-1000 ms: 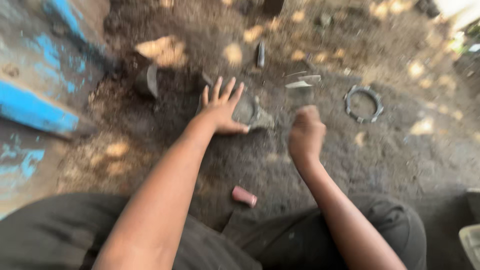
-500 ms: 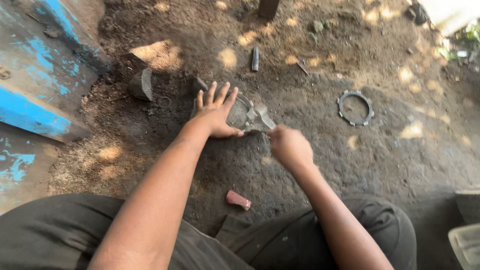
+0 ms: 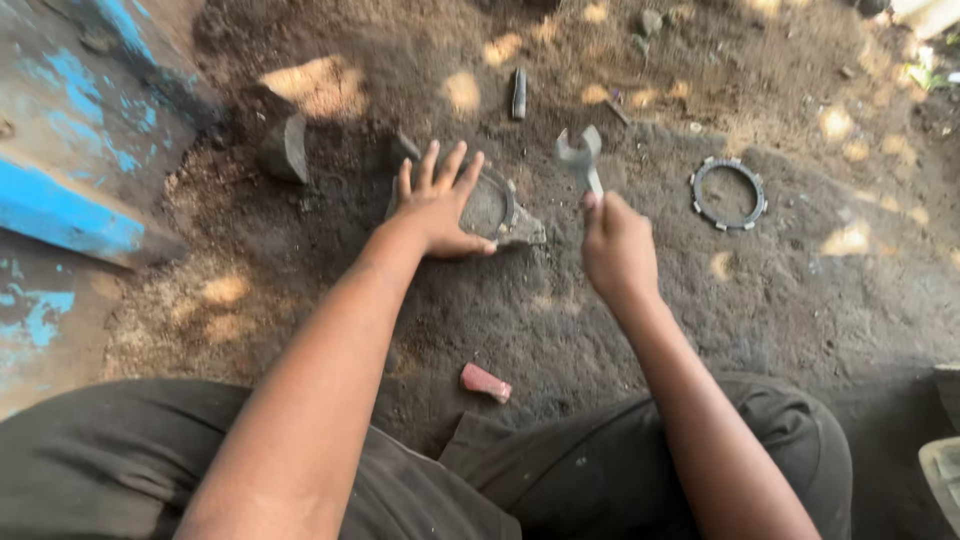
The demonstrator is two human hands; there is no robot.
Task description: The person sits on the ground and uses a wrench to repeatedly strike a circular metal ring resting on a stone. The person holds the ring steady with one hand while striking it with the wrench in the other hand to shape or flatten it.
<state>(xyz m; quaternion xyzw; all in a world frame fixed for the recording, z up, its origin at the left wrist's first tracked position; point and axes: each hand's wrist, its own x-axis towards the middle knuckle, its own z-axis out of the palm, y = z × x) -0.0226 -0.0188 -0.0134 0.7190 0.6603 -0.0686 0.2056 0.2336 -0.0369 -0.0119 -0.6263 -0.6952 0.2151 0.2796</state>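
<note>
My left hand (image 3: 437,205) lies flat with fingers spread on a round grey metal part (image 3: 497,208) resting on the dirt. My right hand (image 3: 617,248) is raised just right of that part and grips an open-ended spanner (image 3: 581,158), whose jaw points up and away from me. A toothed metal ring (image 3: 729,194) lies on the ground further right, apart from both hands.
Dark sandy ground all around. A small red piece (image 3: 485,382) lies near my knees. A dark metal chunk (image 3: 286,150) and a short metal rod (image 3: 519,94) lie farther off. A blue-painted structure (image 3: 70,150) runs along the left. A pale container edge (image 3: 942,462) shows at right.
My right hand has lifted from beside the metal part, and the spanner is now raised with its jaw showing. My left hand stays pressed on the part.
</note>
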